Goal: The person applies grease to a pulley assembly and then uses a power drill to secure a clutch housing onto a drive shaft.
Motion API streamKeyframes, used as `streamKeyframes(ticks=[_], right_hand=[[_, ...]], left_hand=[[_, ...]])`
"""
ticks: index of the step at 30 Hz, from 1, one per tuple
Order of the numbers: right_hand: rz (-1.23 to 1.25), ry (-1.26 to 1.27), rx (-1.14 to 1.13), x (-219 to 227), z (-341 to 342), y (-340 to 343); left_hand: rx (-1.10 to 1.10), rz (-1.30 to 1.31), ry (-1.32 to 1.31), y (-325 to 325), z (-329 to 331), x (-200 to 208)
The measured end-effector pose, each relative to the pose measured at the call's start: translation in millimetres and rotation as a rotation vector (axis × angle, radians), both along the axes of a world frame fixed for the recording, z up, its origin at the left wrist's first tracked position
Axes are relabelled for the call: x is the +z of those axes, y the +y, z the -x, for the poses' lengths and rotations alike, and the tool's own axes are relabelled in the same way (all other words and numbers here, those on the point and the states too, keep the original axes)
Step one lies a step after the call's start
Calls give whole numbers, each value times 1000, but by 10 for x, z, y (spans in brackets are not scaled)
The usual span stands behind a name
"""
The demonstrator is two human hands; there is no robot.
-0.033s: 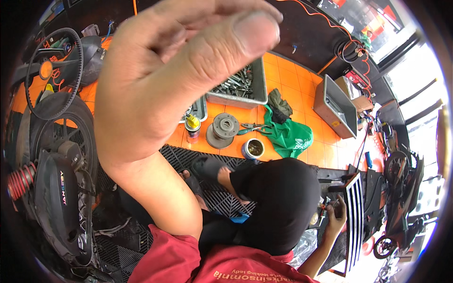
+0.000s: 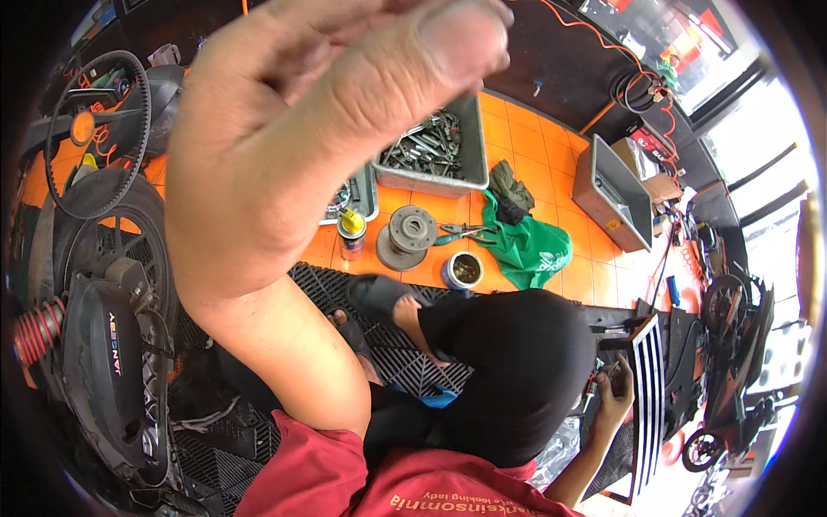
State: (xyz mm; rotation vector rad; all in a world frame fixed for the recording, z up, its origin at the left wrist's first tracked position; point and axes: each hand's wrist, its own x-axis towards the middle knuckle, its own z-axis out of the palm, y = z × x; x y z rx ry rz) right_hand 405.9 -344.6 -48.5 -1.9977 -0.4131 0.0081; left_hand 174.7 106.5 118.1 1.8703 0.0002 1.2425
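Engine unit (image 2: 112,370), black-cased, is seen at far left. Left hand (image 2: 258,164) is raised close to the camera, fingers bent, thumb laid toward them; whether anything is pinched cannot be told. On the orange tiled floor (image 2: 508,129), near its edge with the black mat (image 2: 401,366), a yellow-capped can (image 2: 351,237), metal hub (image 2: 412,231), pliers (image 2: 465,234) and open tin (image 2: 463,270) are set out. Right hand (image 2: 614,394) is held by a small slim object (image 2: 591,394), fingers curled, grip unclear. Work is judged unfinished: hub loose, remaining steps unreadable.
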Motion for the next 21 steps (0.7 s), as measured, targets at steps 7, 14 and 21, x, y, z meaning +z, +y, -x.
streamKeyframes(ticks=[7, 14, 21], right_hand=[[21, 8, 32, -6, -10, -26], [0, -24, 9, -67, 27, 6], [101, -42, 89, -120, -67, 245]], left_hand=[[90, -173, 148, 54, 254, 29], [282, -280, 104, 184, 765, -21], [454, -297, 140, 49, 882, -164]])
